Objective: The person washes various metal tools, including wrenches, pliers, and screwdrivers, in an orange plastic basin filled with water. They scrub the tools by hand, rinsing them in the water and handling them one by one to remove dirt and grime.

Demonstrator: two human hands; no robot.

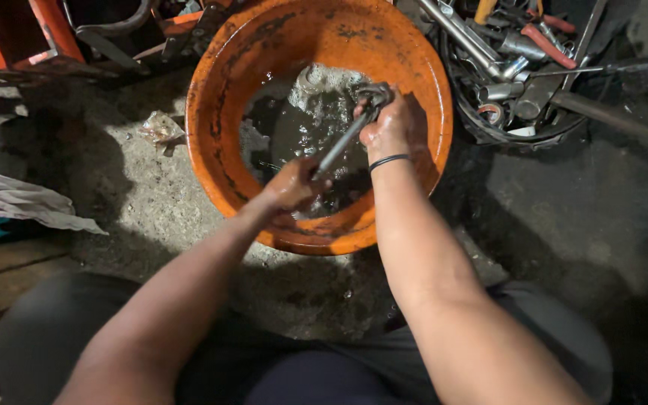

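A wide orange basin (pixel 421 67) stands on the concrete floor and holds dark, foamy liquid (pixel 298 124). Over the liquid I hold a long grey metal tool (pixel 346 142), slanted from lower left to upper right. My left hand (pixel 290 184) is closed around its lower end. My right hand (pixel 385 124), with a black band at the wrist, grips the wet upper end of the tool. Both hands are wet and grimy, inside the basin's rim.
A black round tray (pixel 489 131) at the upper right is piled with several wrenches, sockets and red-handled pliers. Orange metal parts (pixel 46 34) lie at the upper left. Crumpled cloth (pixel 16 202) lies at the left, a scrap of plastic (pixel 160 129) beside the basin.
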